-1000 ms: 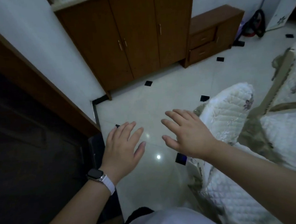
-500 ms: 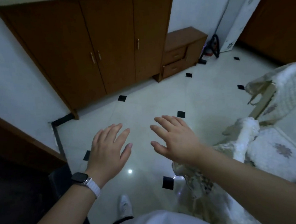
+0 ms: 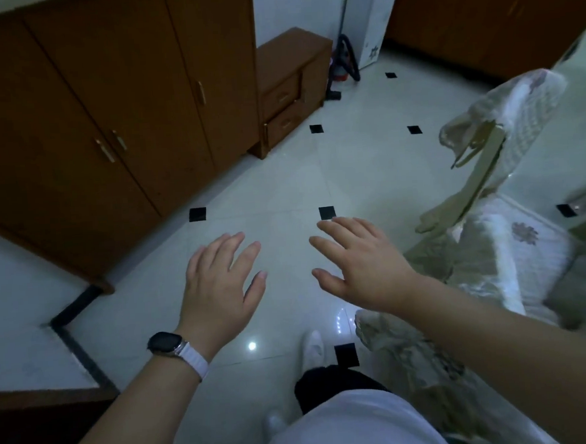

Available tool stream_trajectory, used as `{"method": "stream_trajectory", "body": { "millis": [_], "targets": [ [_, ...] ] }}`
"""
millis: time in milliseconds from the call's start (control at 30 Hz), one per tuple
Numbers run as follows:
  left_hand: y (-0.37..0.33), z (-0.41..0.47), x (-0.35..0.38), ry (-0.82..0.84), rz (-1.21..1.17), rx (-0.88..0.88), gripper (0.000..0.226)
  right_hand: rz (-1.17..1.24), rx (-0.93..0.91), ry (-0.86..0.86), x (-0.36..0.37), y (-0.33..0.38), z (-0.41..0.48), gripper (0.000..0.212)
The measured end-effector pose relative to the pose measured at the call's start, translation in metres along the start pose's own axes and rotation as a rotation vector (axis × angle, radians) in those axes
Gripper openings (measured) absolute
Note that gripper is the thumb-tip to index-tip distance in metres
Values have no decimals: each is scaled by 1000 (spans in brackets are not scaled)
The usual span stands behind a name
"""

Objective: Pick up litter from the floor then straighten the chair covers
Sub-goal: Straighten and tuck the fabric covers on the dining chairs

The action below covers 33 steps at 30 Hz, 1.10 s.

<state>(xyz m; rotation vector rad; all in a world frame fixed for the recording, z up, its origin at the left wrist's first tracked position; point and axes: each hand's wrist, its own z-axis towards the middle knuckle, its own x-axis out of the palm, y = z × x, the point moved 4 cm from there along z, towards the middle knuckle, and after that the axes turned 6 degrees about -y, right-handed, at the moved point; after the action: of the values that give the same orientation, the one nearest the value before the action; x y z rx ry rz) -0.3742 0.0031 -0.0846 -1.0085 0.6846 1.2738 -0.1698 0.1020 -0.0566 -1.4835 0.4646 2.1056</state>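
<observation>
My left hand point(image 3: 221, 282), with a watch on its wrist, and my right hand point(image 3: 363, 265) are both held out palm down over the white tiled floor point(image 3: 317, 186), fingers spread and empty. To the right stands a chair with a white quilted cover point(image 3: 513, 249) bearing a flower print; its fabric looks rumpled along the near edge. A second covered chair back point(image 3: 514, 112) rises behind it, with loose beige ties hanging down. I see no litter on the floor in view.
A tall brown wooden cupboard point(image 3: 106, 113) fills the left back, with a low drawer unit point(image 3: 290, 91) beside it. A vacuum cleaner point(image 3: 343, 64) leans near a white appliance point(image 3: 371, 18) in the far corner. My white shoe point(image 3: 313, 347) is below my hands.
The view has swung right and up, away from the dark doorway. More floor, the far corner and the second covered chair have come into sight. Both hands stay outstretched and empty.
</observation>
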Motion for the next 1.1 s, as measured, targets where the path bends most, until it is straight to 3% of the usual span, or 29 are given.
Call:
{"method": "stream_trajectory", "body": {
  "millis": [600,833,1100],
  "targets": [
    [23,258,74,106,81,314,45,97,274,-68,81,-157,139,51],
    [-29,313,132,171,-65,505,43,7,488,-70,66,-219,115,48],
    [-93,363,195,198,-307,814,41,-158,853,-7,52,-253,52,46]
  ]
}}
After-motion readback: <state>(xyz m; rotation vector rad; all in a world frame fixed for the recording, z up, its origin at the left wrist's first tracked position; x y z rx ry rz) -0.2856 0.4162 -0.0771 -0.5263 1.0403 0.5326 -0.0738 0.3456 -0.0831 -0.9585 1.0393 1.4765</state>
